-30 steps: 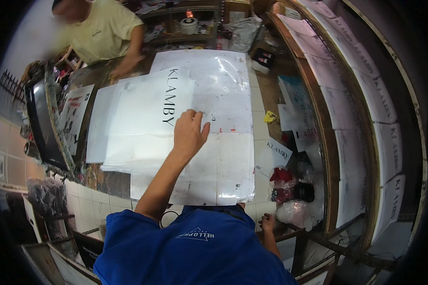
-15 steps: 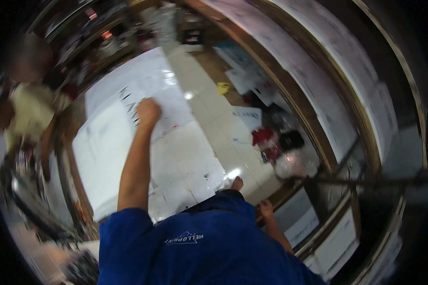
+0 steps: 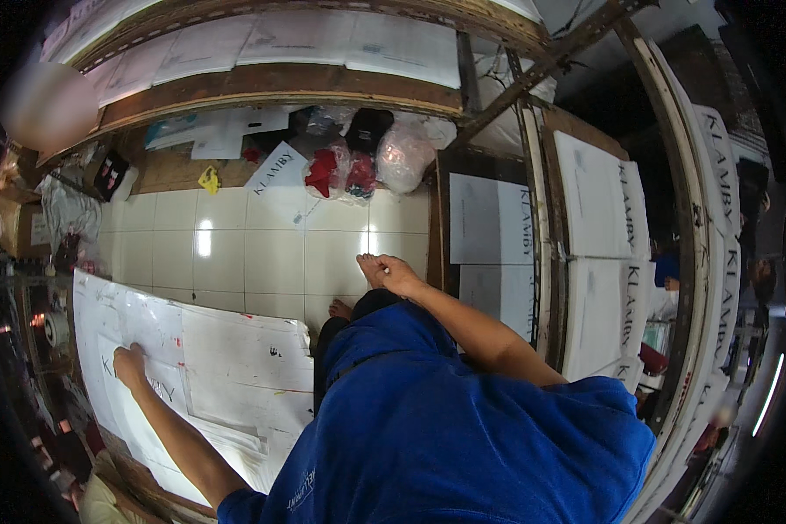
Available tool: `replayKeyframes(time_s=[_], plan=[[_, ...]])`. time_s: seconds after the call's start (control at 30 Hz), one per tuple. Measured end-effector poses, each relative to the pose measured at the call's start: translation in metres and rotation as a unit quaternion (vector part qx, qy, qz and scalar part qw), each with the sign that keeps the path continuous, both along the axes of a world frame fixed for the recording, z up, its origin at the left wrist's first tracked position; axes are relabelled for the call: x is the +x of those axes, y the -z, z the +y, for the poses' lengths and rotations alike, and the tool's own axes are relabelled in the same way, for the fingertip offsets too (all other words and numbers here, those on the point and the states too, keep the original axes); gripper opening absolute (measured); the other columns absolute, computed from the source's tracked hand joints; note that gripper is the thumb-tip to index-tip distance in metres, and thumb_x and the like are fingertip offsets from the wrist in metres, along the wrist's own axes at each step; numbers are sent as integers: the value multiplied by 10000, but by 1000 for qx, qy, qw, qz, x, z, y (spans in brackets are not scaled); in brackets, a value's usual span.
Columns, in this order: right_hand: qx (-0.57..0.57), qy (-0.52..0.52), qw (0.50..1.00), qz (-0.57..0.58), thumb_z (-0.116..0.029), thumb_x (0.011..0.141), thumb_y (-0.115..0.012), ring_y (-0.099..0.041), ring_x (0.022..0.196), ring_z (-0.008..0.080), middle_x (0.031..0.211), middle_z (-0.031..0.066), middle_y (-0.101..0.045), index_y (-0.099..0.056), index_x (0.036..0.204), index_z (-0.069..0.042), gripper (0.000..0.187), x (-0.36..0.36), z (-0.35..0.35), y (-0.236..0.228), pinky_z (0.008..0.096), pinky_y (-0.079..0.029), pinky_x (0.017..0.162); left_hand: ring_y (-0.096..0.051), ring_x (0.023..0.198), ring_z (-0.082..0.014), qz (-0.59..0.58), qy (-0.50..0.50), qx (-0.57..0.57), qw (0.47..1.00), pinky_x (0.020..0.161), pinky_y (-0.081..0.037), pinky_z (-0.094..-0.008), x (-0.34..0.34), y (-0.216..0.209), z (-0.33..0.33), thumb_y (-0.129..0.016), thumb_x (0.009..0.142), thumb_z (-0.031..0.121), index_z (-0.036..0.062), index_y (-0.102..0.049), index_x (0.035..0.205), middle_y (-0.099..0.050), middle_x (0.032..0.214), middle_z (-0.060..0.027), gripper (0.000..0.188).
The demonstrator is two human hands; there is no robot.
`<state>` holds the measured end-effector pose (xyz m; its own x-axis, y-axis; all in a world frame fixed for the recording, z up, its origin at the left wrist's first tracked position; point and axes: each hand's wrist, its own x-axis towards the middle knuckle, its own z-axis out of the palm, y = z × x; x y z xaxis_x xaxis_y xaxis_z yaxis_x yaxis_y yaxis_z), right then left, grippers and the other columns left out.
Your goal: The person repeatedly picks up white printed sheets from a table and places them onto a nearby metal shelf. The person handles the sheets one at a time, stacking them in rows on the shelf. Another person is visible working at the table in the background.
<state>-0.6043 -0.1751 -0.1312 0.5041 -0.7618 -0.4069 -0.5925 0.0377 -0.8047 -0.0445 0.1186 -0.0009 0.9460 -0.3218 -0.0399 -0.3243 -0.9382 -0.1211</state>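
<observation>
On the work table at the lower left, my left hand (image 3: 129, 365) is closed at the edge of a flat white printed sheet (image 3: 162, 381) with large dark lettering. Its fingertips are partly hidden. Other white sheets (image 3: 236, 445) lie in a loose stack on the table, beside my left forearm. My right hand (image 3: 400, 275) hangs over the floor in front of my body, above my bare foot. Its fingers are curled in, and nothing shows in them.
White printed stacks fill the racks (image 3: 594, 196) at the right and the shelf (image 3: 306, 39) ahead. Clear plastic bundles (image 3: 406, 157), a red bundle (image 3: 321, 170), a printed white sheet (image 3: 275, 170) and a yellow scrap (image 3: 209, 179) lie low under that shelf. The floor is tiled (image 3: 271, 253).
My view has swung to the right, so the table now sits at the lower left and the right-hand racks show. My right hand has come forward over the floor. My left hand stays at the sheet.
</observation>
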Motion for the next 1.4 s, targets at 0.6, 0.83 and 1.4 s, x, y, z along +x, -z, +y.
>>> replayKeyframes(time_s=[0.6,0.83,1.4], plan=[[51,-55,979,-187,-127,868,-590,-584,827,140,966,74,-601,-533,1213,-57,356,71,3,-103,287,-470,705,-626,757,-380,-23,166,-223,960,677,-485,-438,-157,-60,-104,-565,813,137,23,-581,971,-647,827,-197,196],[12,-193,952,-237,-242,882,-611,-593,998,224,1219,156,-502,-416,1364,-64,549,119,5,-221,330,-499,802,-596,629,-230,51,304,-356,882,576,-488,-334,-289,-75,-185,-587,793,-18,33,-600,968,-609,776,-103,182],[-182,-19,983,-22,7,843,-487,-570,746,162,882,98,-602,-627,1046,-35,250,-19,-60,-226,300,-462,663,-563,634,-296,250,520,-374,726,579,-465,-393,-392,-69,-239,-670,778,138,43,-595,926,-562,759,-102,191]])
